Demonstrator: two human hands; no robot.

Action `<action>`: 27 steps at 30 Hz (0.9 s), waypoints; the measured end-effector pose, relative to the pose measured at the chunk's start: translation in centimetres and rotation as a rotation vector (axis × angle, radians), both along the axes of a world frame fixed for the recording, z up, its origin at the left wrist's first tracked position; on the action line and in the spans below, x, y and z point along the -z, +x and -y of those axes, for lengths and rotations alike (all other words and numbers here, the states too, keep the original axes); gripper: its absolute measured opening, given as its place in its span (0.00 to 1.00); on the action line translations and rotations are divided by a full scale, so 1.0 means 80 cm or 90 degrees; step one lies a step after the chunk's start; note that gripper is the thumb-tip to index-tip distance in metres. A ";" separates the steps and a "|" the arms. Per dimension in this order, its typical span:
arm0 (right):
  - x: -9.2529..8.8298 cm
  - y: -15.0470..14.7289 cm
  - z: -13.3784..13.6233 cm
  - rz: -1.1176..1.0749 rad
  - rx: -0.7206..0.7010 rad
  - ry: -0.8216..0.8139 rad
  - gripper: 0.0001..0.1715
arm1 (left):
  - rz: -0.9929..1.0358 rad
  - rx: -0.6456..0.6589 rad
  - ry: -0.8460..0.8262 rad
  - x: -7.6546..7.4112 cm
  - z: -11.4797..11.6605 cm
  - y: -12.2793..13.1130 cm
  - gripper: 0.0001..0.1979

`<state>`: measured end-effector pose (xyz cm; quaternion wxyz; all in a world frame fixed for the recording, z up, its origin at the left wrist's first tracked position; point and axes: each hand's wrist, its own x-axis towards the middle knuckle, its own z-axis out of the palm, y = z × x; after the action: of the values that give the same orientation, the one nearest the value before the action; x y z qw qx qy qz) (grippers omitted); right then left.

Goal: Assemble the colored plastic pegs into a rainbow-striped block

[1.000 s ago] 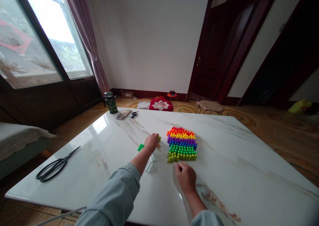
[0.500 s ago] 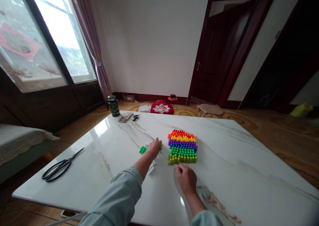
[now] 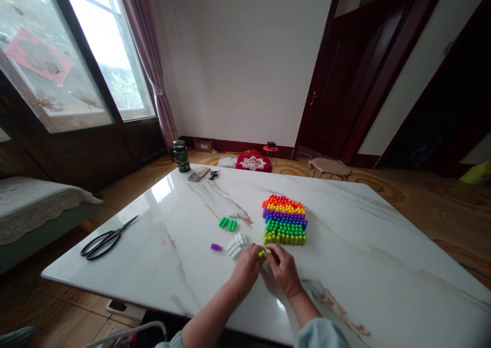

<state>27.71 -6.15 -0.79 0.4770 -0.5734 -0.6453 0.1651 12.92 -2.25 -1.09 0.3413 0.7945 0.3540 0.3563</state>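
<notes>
My left hand [image 3: 246,267] and my right hand [image 3: 284,270] meet near the table's front, fingers pinched together. Between their fingertips show small yellow-green plastic pieces [image 3: 261,254] with rounded ends; both hands seem to grip them, though the fingers partly cover them. Just beyond stands a block of matching pieces [image 3: 284,220], packed in coloured bands from red at the far side to yellow-green at the near side. Left of my left hand lie several white pieces [image 3: 237,245] and a lone purple piece [image 3: 216,247]. Several green pieces [image 3: 227,224] lie farther back.
Black-handled scissors [image 3: 109,238] lie on the left of the marble-patterned table [image 3: 364,256]. At its far left corner are a camouflage flask [image 3: 181,157], a phone [image 3: 198,174] and keys [image 3: 214,175]. A stool [image 3: 330,167] stands beyond the far edge.
My left hand has come back toward me and right, from the loose pieces to my right hand, bringing yellow-green pieces. The purple piece and white pieces are now uncovered. The view has shifted slightly.
</notes>
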 end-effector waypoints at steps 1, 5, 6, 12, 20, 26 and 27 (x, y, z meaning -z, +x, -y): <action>0.001 -0.001 -0.001 0.000 -0.006 0.003 0.16 | 0.004 -0.008 -0.006 0.003 -0.001 0.000 0.07; 0.005 0.000 -0.003 -0.027 0.051 0.014 0.14 | 0.037 -0.085 -0.033 0.008 -0.006 0.000 0.07; 0.005 0.000 -0.003 -0.037 0.079 0.018 0.13 | 0.045 -0.096 -0.038 0.008 -0.006 0.000 0.08; 0.005 0.002 0.001 0.083 0.168 0.058 0.13 | 0.056 -0.099 -0.039 0.005 -0.004 -0.003 0.11; 0.021 0.037 0.007 -0.055 0.283 0.011 0.19 | 0.049 -0.079 -0.076 0.008 -0.007 -0.004 0.12; 0.022 0.052 0.011 0.060 0.356 -0.006 0.14 | 0.060 -0.072 -0.104 0.006 -0.006 -0.004 0.12; 0.021 0.052 0.011 0.078 0.359 0.003 0.14 | 0.061 -0.070 -0.106 0.005 -0.006 -0.004 0.12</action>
<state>31.83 -7.02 -2.50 0.4657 -0.7379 -0.4883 -0.0100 12.64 -1.80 -1.51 0.4026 0.7247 0.4089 0.3816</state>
